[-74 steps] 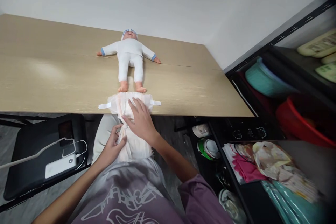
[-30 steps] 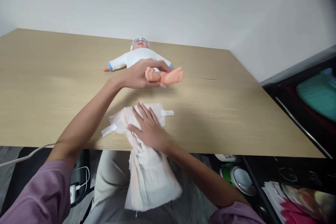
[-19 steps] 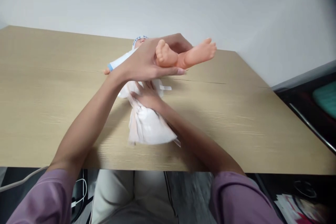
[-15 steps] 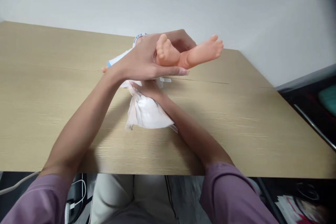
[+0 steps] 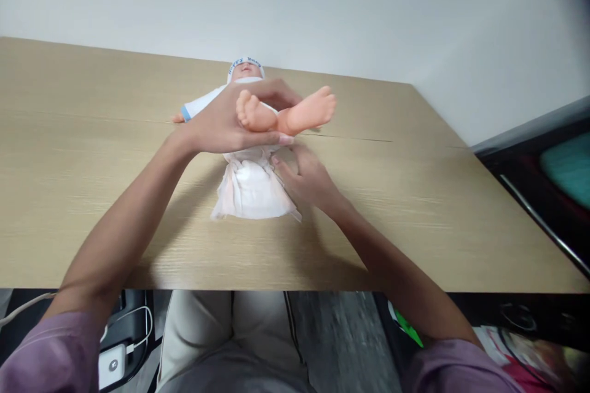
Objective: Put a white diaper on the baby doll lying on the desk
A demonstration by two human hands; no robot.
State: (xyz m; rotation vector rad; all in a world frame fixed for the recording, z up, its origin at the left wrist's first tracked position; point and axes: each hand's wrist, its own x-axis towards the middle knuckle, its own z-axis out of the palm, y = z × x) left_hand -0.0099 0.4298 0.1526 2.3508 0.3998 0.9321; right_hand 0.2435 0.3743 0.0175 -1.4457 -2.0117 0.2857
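Our left hand (image 5: 219,127) clamps the ankles of the doll (image 5: 258,115), and below the doll's feet the diaper (image 5: 254,190) lies on the table (image 5: 415,196). Lower right of those feet is our right hand (image 5: 313,179); whether it grips the diaper, we cannot tell.

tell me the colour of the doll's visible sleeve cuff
The sleeve cuff is blue, best seen in the head view.
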